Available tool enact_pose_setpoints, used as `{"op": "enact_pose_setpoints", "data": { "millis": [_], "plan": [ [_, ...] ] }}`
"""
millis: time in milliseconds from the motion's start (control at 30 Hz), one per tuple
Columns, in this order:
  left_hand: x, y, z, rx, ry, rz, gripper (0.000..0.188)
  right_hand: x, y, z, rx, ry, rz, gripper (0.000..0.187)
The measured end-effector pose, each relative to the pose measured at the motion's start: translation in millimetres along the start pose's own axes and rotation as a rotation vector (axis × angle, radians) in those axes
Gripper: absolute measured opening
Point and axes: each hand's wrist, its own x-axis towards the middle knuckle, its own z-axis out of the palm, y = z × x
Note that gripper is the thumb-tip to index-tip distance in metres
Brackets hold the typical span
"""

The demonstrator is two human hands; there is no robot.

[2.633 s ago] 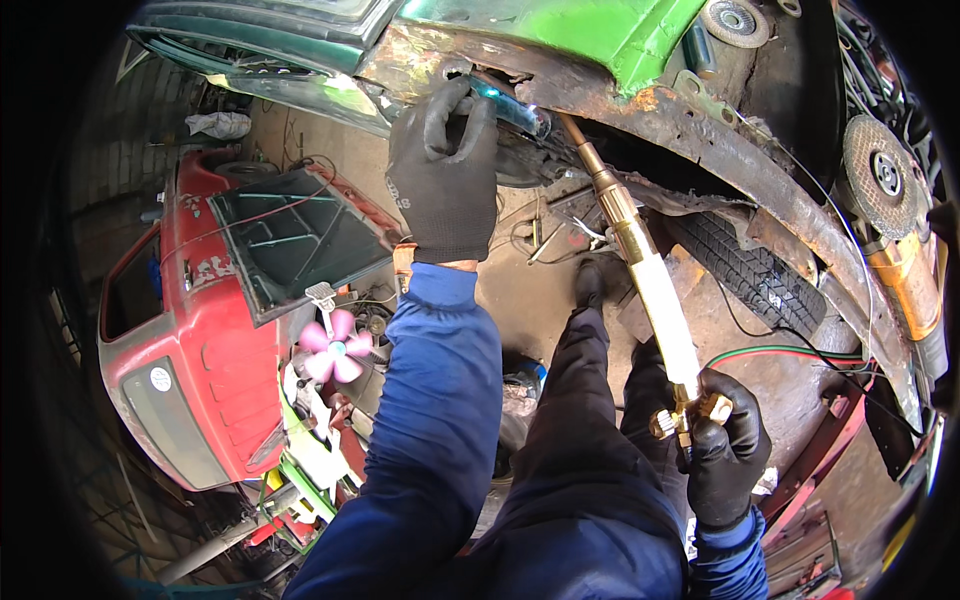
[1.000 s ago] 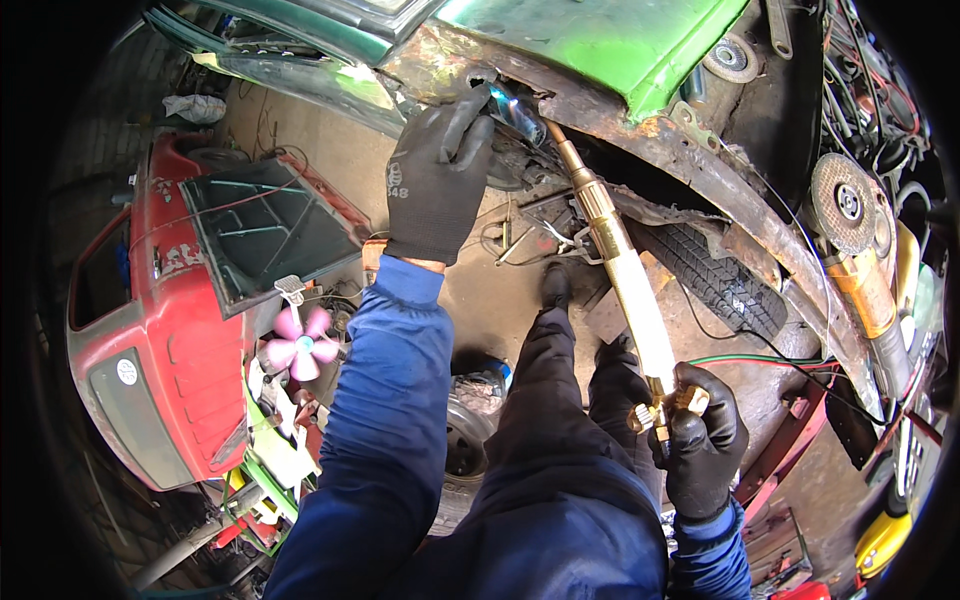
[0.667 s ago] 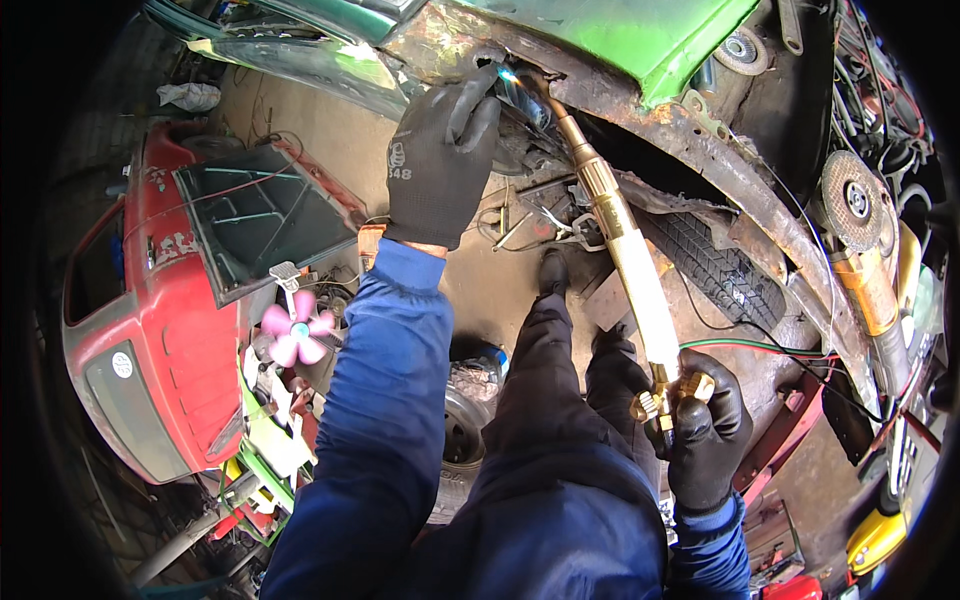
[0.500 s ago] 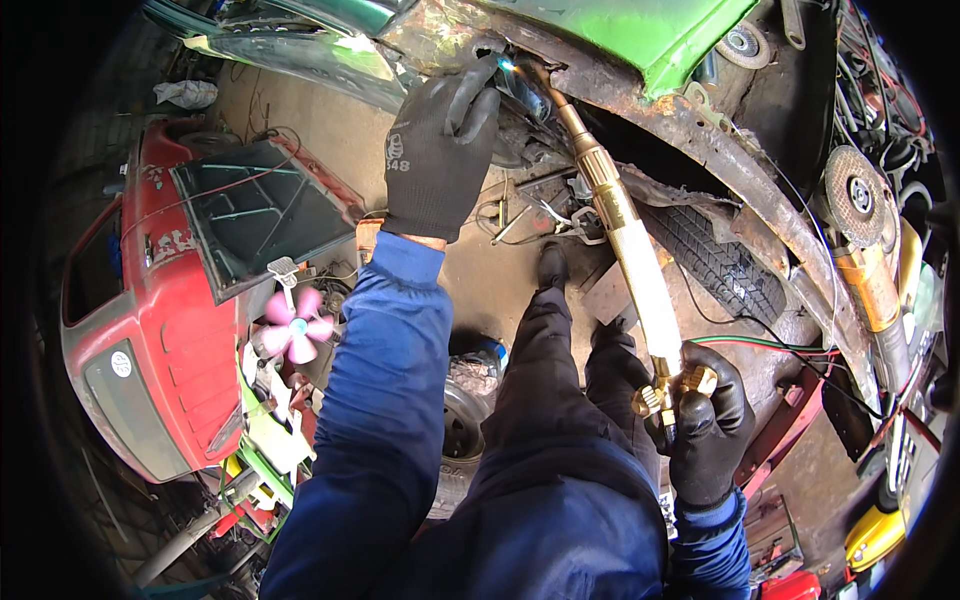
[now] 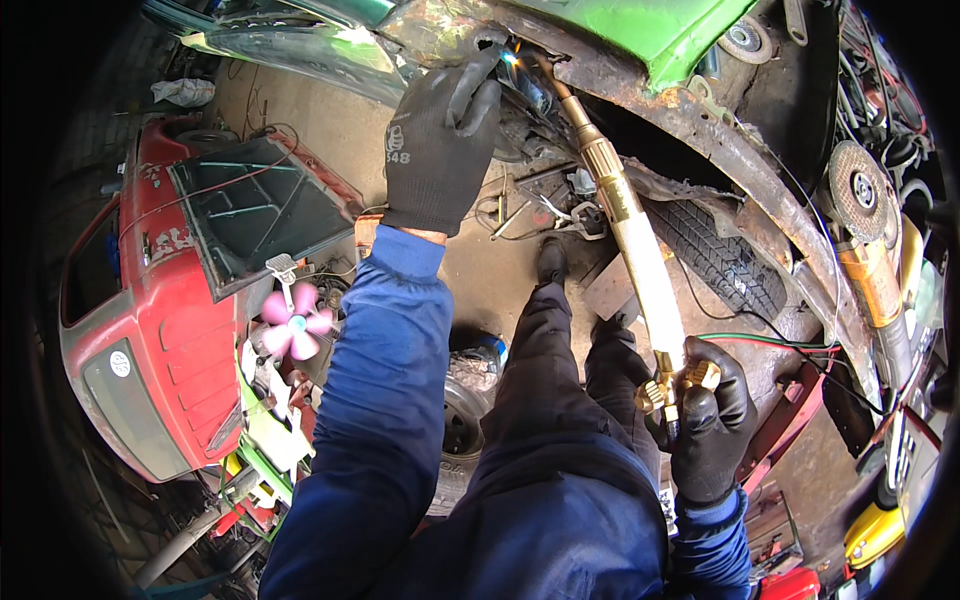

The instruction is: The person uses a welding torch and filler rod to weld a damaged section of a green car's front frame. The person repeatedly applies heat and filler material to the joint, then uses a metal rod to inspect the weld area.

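Note:
My left hand [image 5: 440, 140], in a black glove, is raised to the rusty edge of a green car body [image 5: 660, 30], its fingers curled by the lit tip of a gas torch; whether it pinches anything is hidden. My right hand [image 5: 705, 425], also gloved, grips the brass valve end of the long torch [image 5: 630, 225]. The torch runs up and left to a small bright flame [image 5: 510, 60] at the rusty sill [image 5: 700, 130]. Red and green hoses [image 5: 770, 342] trail from the torch handle to the right.
A red car door with its window [image 5: 190, 270] lies at the left, a pink fan [image 5: 292, 325] beside it. A tyre [image 5: 715, 255] sits under the rusty arch. An angle grinder with a disc [image 5: 865, 220] lies at the right. My legs and shoes stand on dirty concrete.
The torch tip and my left hand have shifted slightly up and left along the rusty edge. My right hand keeps its grip on the torch handle.

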Motion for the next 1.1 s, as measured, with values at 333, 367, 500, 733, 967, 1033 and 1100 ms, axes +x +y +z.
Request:
{"op": "enact_pose_setpoints", "data": {
  "millis": [333, 367, 500, 733, 967, 1033, 1100],
  "plan": [
    [-0.2, 2.6, -1.8, -0.059, -0.017, -0.054, 0.026, -0.4, 0.6, 0.8, 0.022, 0.001, 0.023, 0.069],
    [-0.1, 2.5, -0.9, -0.044, -0.017, -0.045, 0.026, 0.4, 0.6, 0.6, 0.023, 0.001, 0.026, 0.070],
    [0.0, 1.4, -0.7, 0.005, -0.012, -0.017, 0.026, 0.1, -0.5, 0.8, 0.004, 0.002, 0.024, 0.070],
    [0.1, 3.1, -2.5, 0.005, -0.030, -0.038, 0.026, -0.8, 0.1, 0.8, -0.006, 0.007, 0.020, 0.068],
    [-0.3, 3.7, -1.5, -0.040, -0.013, -0.050, 0.027, 0.4, -1.9, 1.6, 0.025, -0.003, 0.013, 0.067],
    [0.1, 3.3, -0.2, -0.054, 0.010, -0.035, 0.027, 0.7, -1.9, 2.0, 0.022, 0.005, 0.015, 0.067],
    [-0.1, 3.0, 0.3, -0.066, 0.004, -0.045, 0.027, 0.9, -1.6, 1.7, 0.046, -0.002, 0.021, 0.068]
  ]
}}
